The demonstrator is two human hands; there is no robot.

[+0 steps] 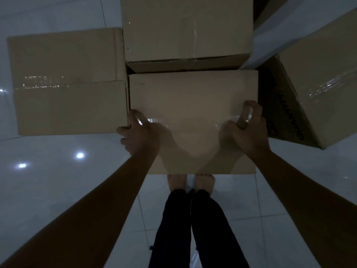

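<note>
On the pale tiled floor [58,186] right in front of our bare feet [191,181] lies the middle cardboard box [193,93], its flat top turned up to our head camera and its near edge just above our toes. Our left hand [139,132] grips the box's left edge. The thumb lies on top and the fingers curl down over the side, at the corner where the box meets its neighbour. Our right hand [251,132] is wrapped round a roll of clear tape [245,117], held against the top of the box close to its right edge. Between the two hands a strip of clear tape [154,120] glints across the top. It is faint in the dim light, so we cannot follow its whole run.

Three more boxes crowd round. The left box [67,84] sits flush against the middle one and has a shiny tape band across its top. The far box [187,29] stands higher and butts against the far edge. The right box [318,74] lies tilted and slightly apart, with dark lettering on its shaded side that we cannot read. Our legs in dark trousers [193,229] fill the bottom of the view, and two ceiling lights reflect off the tiles to the left.
</note>
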